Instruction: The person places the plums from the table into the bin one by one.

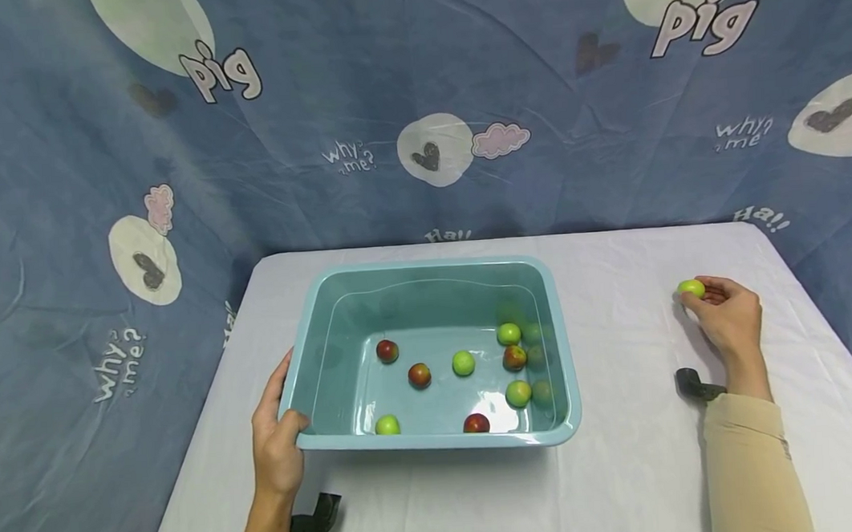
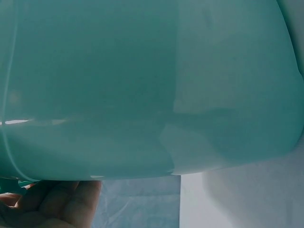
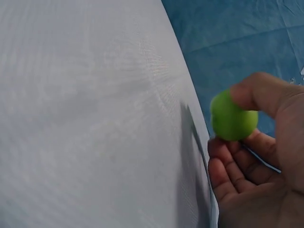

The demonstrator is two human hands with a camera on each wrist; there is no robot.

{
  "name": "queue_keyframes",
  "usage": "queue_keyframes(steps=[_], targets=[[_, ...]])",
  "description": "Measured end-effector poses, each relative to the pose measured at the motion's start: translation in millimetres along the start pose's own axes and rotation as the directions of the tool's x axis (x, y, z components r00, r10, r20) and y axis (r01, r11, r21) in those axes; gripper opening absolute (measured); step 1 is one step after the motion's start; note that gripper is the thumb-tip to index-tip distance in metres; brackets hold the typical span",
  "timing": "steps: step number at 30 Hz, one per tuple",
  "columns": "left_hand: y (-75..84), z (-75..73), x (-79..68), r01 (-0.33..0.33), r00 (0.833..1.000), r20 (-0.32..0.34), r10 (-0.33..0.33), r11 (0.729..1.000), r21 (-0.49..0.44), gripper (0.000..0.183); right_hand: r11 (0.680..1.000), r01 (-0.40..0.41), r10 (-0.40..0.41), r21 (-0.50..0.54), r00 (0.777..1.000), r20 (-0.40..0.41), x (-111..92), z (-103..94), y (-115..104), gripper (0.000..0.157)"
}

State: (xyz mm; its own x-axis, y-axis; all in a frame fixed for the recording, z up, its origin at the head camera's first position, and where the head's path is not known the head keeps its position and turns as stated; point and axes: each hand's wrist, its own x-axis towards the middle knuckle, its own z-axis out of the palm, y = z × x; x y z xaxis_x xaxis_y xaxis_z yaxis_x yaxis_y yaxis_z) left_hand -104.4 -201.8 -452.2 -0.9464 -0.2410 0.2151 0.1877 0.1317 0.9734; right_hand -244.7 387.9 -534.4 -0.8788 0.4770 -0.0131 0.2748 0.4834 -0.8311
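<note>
A pale teal plastic basin (image 1: 435, 437) stands left of the middle of the white-covered table. My left hand (image 1: 276, 442) grips its left rim near the front corner, thumb over the edge; in the left wrist view, fingers (image 2: 83, 204) show below the teal wall. Far to the right, my right hand (image 1: 731, 314) pinches a small green jujube (image 1: 691, 288) between thumb and fingers. That fruit (image 3: 231, 116) appears smooth and plain green in the right wrist view. Inside the basin lie several green jujubes (image 1: 463, 363) and several reddish-brown ones (image 1: 419, 376), scattered over the floor.
White cloth (image 1: 618, 336) covers the table, including the stretch between basin and right hand. A blue printed curtain (image 1: 307, 200) hangs behind and to the left. Black wrist mounts (image 1: 692, 384) stick out near both wrists.
</note>
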Motion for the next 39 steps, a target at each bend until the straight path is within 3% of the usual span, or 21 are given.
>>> queue_keyframes(steps=[12,24,31,36,39], targets=[[-1.5,-1.1,0.2,-0.009,1.0,0.008,0.009,1.0,-0.009,0.088,0.982,-0.03,0.032,0.187,0.999,-0.011,-5,-0.5,-21,0.022],[-2.6,-2.3,0.3,-0.002,1.0,0.007,0.002,1.0,0.013,0.088,0.934,0.022,-0.019,0.356,1.0,-0.011,-11,-1.9,-44,0.026],[-2.7,-2.3,-0.1,-0.004,1.0,0.007,0.004,1.0,0.009,0.087,0.924,0.089,-0.087,0.371,0.996,-0.024,-20,-5.0,-67,0.031],[-3.9,-2.6,-0.1,-0.003,1.0,0.011,0.003,1.0,0.003,0.087,0.883,0.149,-0.135,0.445,0.989,-0.064,-27,-7.1,-84,0.032],[-4.3,-2.9,-0.3,-0.003,1.0,0.012,0.003,1.0,0.008,0.087,0.83,0.192,-0.174,0.524,0.981,-0.085,-30,-8.4,-93,0.032]])
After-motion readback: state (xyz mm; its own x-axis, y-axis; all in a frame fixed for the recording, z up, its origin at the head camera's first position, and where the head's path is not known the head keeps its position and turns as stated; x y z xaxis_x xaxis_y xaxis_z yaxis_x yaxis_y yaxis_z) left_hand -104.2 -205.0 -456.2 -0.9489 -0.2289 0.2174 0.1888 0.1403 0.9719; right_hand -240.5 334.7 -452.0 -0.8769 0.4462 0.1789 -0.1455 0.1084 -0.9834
